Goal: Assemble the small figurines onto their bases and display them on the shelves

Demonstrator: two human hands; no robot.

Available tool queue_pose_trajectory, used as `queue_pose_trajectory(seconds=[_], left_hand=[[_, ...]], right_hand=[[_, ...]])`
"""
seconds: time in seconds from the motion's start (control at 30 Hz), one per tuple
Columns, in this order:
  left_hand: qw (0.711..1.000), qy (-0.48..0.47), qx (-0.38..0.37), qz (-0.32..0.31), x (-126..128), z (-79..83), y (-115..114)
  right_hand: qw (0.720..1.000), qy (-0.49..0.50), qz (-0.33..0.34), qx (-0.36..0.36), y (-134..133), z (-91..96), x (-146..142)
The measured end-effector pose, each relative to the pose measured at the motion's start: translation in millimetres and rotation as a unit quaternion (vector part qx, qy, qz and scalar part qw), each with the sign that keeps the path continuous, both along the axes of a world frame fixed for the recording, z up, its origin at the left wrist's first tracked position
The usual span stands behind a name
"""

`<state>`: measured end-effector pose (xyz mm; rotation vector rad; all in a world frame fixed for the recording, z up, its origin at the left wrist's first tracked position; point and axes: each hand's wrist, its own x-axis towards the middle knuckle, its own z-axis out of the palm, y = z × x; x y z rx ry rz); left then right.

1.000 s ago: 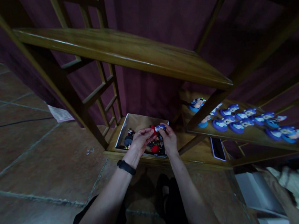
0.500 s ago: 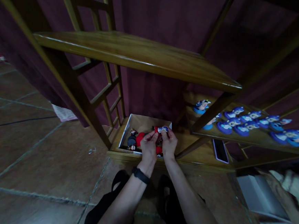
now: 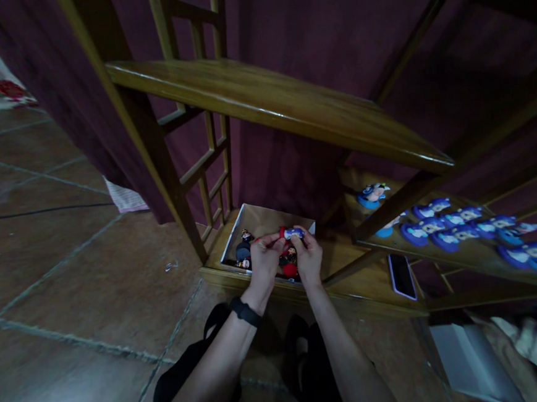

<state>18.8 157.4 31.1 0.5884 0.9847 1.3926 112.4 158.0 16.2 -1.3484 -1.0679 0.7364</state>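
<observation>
A small blue-and-white figurine [image 3: 293, 233], with red at its left end, is held over an open white-edged box [image 3: 269, 211]. My left hand [image 3: 266, 260] pinches its red end, fingers closed. My right hand [image 3: 309, 256] is closed on the blue end, thumb and fingers around it. Below my hands, several black-and-red figurines [image 3: 289, 269] lie in the box. Further dark figurines [image 3: 243, 250] lie at the box's left side. My left wrist bears a black band [image 3: 246, 312].
The box stands on a low wooden shelf [image 3: 344, 275], under a higher wooden plank [image 3: 280, 110]. Several blue figurines [image 3: 454, 234] stand on the shelf at the right. A phone [image 3: 401, 276] lies below them. Lattice bars [image 3: 203, 163] rise at the left.
My view has shifted slightly, so the shelf and box appear further right. Both hands stay on the figurine, and my left hand now covers the red object formerly visible beside it.
</observation>
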Motion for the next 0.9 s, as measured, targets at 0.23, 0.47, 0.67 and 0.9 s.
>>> queue_pose_trajectory(seconds=[0.23,0.47,0.67,0.9], left_hand=[[0.999,-0.027,-0.015,-0.011,-13.3,-1.1,-2.8],[0.988,-0.14,-0.067,-0.023,-9.7,-18.0,7.3],[0.967,-0.231,-0.085,-0.064,-8.3,-23.2,12.5],[0.974,-0.179,-0.051,-0.133,-7.8,-16.2,4.4]], right_hand=[[0.994,-0.099,0.041,0.021,-3.7,-0.9,0.2],[0.992,-0.091,0.079,0.043,-0.9,-4.2,-3.8],[0.991,0.102,0.087,0.005,3.2,-9.5,2.7],[0.962,0.23,0.148,-0.006,0.1,-3.6,10.4]])
